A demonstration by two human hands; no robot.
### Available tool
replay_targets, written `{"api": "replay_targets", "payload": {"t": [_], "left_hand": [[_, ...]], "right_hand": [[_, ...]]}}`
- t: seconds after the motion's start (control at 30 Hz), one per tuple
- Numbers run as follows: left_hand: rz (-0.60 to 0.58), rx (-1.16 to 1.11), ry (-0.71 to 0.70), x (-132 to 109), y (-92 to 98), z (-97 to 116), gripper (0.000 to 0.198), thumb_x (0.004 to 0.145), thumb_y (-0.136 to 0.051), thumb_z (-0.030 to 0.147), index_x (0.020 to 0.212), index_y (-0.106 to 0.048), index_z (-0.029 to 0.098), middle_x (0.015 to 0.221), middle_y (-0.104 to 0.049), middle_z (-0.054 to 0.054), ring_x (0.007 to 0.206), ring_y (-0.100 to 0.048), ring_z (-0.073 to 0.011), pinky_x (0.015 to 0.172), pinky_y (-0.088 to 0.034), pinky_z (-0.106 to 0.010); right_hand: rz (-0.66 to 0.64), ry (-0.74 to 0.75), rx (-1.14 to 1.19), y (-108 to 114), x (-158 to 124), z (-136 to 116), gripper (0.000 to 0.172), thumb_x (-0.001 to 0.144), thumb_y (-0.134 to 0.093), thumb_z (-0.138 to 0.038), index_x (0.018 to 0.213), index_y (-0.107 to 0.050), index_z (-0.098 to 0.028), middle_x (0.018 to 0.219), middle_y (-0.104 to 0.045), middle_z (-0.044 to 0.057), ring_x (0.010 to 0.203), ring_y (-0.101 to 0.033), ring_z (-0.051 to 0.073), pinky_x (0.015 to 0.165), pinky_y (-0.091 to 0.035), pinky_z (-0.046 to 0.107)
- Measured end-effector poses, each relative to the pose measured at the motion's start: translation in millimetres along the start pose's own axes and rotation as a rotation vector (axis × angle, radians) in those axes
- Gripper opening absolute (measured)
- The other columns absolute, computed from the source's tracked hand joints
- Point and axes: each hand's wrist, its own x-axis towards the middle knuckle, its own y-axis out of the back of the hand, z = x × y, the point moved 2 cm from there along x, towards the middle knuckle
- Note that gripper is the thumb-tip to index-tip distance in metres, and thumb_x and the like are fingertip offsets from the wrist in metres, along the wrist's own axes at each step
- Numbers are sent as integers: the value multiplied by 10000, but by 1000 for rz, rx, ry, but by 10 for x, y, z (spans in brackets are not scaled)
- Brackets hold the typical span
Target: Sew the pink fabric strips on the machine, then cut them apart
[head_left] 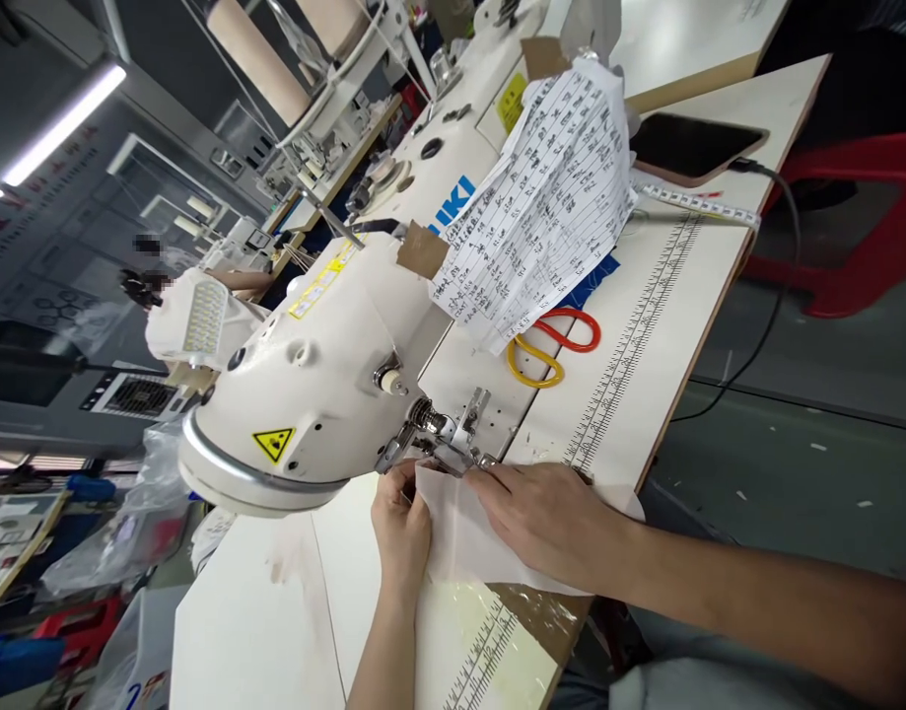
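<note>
A piece of thin white fabric [459, 532] lies under both hands at the front of a white sewing machine [326, 365], its upper edge close to the presser foot [456, 449]. My left hand [402, 518] pinches the fabric's left edge, thumb up and fingers curled, just below the machine head. My right hand [545, 513] grips the fabric's right side, with fingers together and fingertips beside the presser foot. The needle tip is too small to make out.
Scissors with red and yellow handles [537, 373] lie under a handwritten sheet [541, 202] fixed to the machine. A phone [696, 148] with a cable and a tape measure [696, 202] rest farther right. A printed ruler [634, 340] runs along the table edge. Thread cones [264, 64] stand behind.
</note>
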Motion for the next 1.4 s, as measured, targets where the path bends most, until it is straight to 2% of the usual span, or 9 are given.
{"api": "replay_targets", "payload": {"t": [0.3,0.53,0.6,0.7,0.8,0.97,1.07,1.27,1.4], "left_hand": [[8,42,-127,3,-54,6,143,733,-631,311,824,-689,217,838,-691,-42,756,-626,-195,661,-498,-304],[35,6,-8,6,-29,-5,156,716,-610,318,781,-709,216,750,-691,-23,641,-588,-171,596,-475,-284],[49,9,-14,4,-21,-8,152,718,-619,325,775,-712,218,764,-704,-22,635,-586,-167,594,-474,-282],[65,55,-100,-1,-19,-25,116,746,-610,300,762,-696,224,791,-715,-19,645,-590,-164,595,-471,-278],[75,135,-249,-4,-13,-51,106,763,-566,189,761,-664,230,803,-709,-10,652,-599,-156,584,-467,-268],[127,270,-622,-11,17,-9,253,786,-501,22,864,-620,231,869,-698,-18,773,-640,-166,676,-510,-288],[98,314,-800,-18,15,59,285,849,-490,2,971,-616,226,893,-689,-33,819,-636,-173,742,-529,-319],[-40,357,-768,-56,28,134,273,878,-477,13,994,-634,204,940,-664,-61,851,-615,-190,750,-551,-341],[-145,415,-742,-157,54,194,351,856,-456,-6,1100,-627,181,1045,-637,-104,927,-587,-224,761,-574,-364]], "right_hand": [[0,-7,-20,-24,28,-19,253,905,-486,-60,1139,-502,-155,896,-643,42,737,-685,225,542,-427,340],[8,2,-6,-41,29,-1,229,909,-483,-72,1120,-510,-156,870,-644,43,723,-677,229,544,-439,338],[1,5,-10,-47,32,2,221,908,-484,-72,1109,-514,-158,862,-647,43,713,-674,225,548,-439,329],[2,-17,-9,-58,39,-1,227,888,-503,-69,1093,-517,-167,857,-647,41,710,-675,224,541,-430,321],[11,-36,-8,-64,42,-12,250,866,-534,-75,1097,-524,-170,860,-643,41,715,-674,222,530,-415,324],[65,4,-70,-54,39,-38,348,825,-570,-44,1157,-542,-143,863,-641,48,701,-648,192,556,-397,310],[117,20,-103,-60,43,-53,393,808,-578,-24,1187,-553,-126,879,-651,58,712,-642,183,580,-394,301],[178,-32,-150,-10,-110,-54,361,848,-539,-40,1205,-558,-90,832,-693,69,698,-671,196,570,-409,305],[229,-20,93,128,-475,-39,227,912,-431,-70,1064,-546,-192,753,-674,-6,625,-667,150,535,-397,285]]}}
